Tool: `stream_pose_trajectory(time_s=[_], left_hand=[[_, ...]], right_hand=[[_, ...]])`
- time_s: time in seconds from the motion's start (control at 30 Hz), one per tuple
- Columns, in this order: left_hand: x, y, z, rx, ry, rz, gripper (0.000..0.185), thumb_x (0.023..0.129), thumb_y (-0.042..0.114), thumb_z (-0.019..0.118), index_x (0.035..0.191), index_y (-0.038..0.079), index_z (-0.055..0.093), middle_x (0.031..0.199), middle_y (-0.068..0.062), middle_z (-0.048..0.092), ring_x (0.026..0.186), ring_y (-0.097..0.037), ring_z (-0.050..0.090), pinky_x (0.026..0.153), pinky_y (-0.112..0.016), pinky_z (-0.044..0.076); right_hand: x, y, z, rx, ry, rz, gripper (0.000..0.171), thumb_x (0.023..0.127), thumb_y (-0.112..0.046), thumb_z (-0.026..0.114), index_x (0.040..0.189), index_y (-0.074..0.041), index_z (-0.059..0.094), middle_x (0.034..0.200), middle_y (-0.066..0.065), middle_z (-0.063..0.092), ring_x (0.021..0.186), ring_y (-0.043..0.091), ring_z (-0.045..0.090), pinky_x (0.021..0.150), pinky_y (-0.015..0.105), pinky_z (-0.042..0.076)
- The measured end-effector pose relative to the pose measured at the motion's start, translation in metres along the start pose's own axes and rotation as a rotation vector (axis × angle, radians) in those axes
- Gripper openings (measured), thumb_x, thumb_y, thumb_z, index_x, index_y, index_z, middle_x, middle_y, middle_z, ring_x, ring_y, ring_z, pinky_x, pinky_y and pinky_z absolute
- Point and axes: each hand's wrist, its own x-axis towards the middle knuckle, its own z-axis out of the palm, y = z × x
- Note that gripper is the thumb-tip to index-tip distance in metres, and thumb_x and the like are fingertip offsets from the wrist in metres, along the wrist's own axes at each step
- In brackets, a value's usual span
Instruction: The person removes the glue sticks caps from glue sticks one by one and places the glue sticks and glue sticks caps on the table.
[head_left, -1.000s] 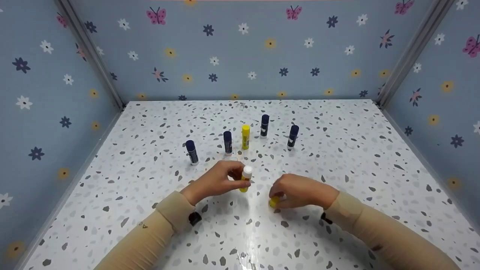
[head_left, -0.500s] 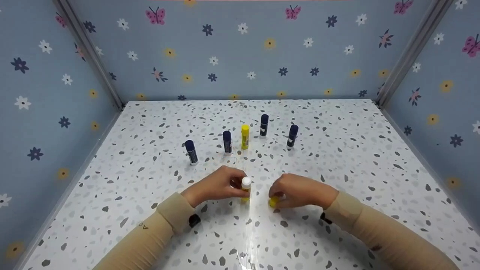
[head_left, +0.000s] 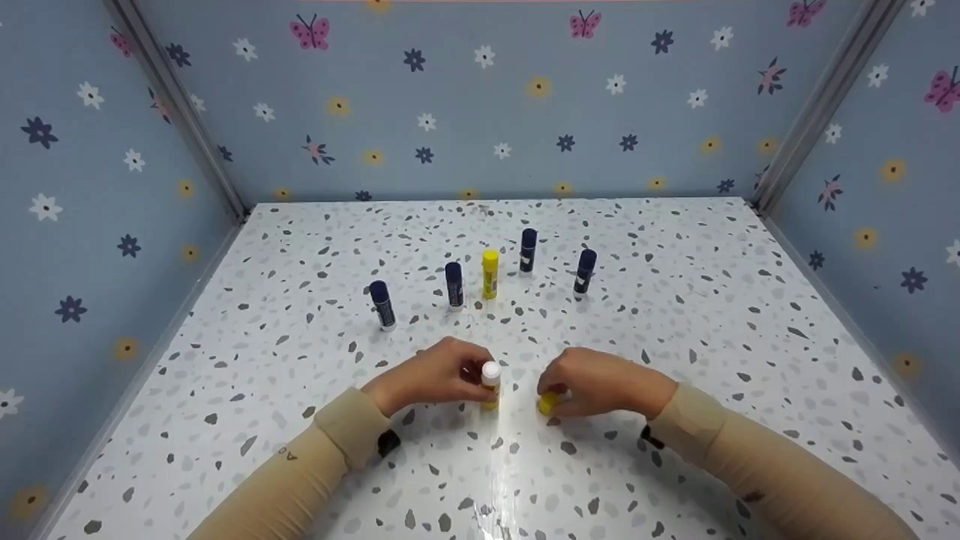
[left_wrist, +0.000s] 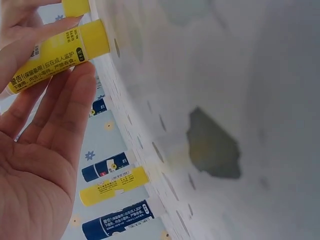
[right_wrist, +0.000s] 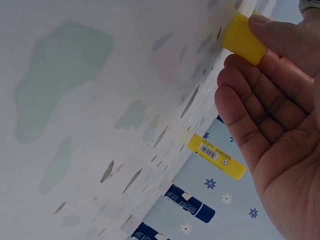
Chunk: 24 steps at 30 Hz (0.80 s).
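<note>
My left hand (head_left: 442,371) holds an uncapped glue stick (head_left: 491,374) upright, its white top showing above the fingers. In the left wrist view the yellow printed barrel (left_wrist: 60,55) lies between thumb and fingers, with its base at or very near the tabletop. To the right, a short gap away, my right hand (head_left: 604,382) pinches a yellow cap (head_left: 548,403) between thumb and fingers. The right wrist view shows this cap (right_wrist: 243,39) against the tabletop, with the thumb over it. Part of the cap is hidden by the fingers.
Beyond the hands stand a capped yellow glue stick (head_left: 490,274) and several dark blue ones: a leftmost blue stick (head_left: 382,305), another blue stick (head_left: 454,285), a rear blue stick (head_left: 528,250) and a right blue stick (head_left: 585,271). Flowered panels (head_left: 480,105) enclose the speckled table (head_left: 675,300).
My left hand has come down and nearer with the glue stick, which now sits lower, almost level with the cap. The right hand and the cap have stayed in place.
</note>
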Motion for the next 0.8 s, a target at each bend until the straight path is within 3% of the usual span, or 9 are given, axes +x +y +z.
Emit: stream_pose_trajectory(time_s=[0.3,0.47,0.63,0.8], left_hand=[[-0.0002,0.0017,-0.0011,0.021,-0.011,-0.017,0.018,0.091,0.018,0.089,0.103,0.013,0.077,0.101,0.002,0.079,0.093,-0.011,0.074,0.088,-0.028,0.062],[-0.0014,0.0025,-0.0018,0.022,-0.008,-0.023,0.023,0.090,0.017,0.089,0.109,0.013,0.077,0.104,0.002,0.078,0.095,-0.013,0.073,0.090,-0.032,0.063],[-0.0048,0.0039,-0.0031,0.008,-0.018,-0.058,0.027,0.090,0.017,0.088,0.114,0.015,0.077,0.111,0.002,0.078,0.104,-0.018,0.075,0.098,-0.038,0.062],[-0.0092,0.0032,-0.0056,0.018,-0.023,-0.078,0.027,0.090,0.021,0.089,0.114,0.018,0.075,0.112,0.004,0.077,0.108,-0.017,0.075,0.101,-0.037,0.061]], right_hand=[[0.0012,-0.0014,0.0007,0.007,-0.021,0.054,0.010,0.089,-0.013,0.087,0.095,-0.011,0.079,0.078,-0.005,0.068,0.068,0.003,0.049,0.066,0.021,0.046],[0.0019,-0.0036,0.0000,0.002,-0.032,0.084,0.011,0.089,-0.014,0.087,0.097,-0.011,0.080,0.080,-0.006,0.070,0.069,0.003,0.051,0.066,0.021,0.047],[0.0018,-0.0039,0.0003,-0.014,-0.026,0.059,0.014,0.089,-0.014,0.087,0.088,-0.011,0.074,0.075,-0.003,0.064,0.066,0.004,0.046,0.063,0.022,0.042],[0.0022,-0.0053,0.0003,-0.028,-0.019,0.056,0.013,0.089,-0.015,0.088,0.089,-0.012,0.075,0.076,-0.004,0.066,0.066,0.004,0.047,0.064,0.021,0.043]])
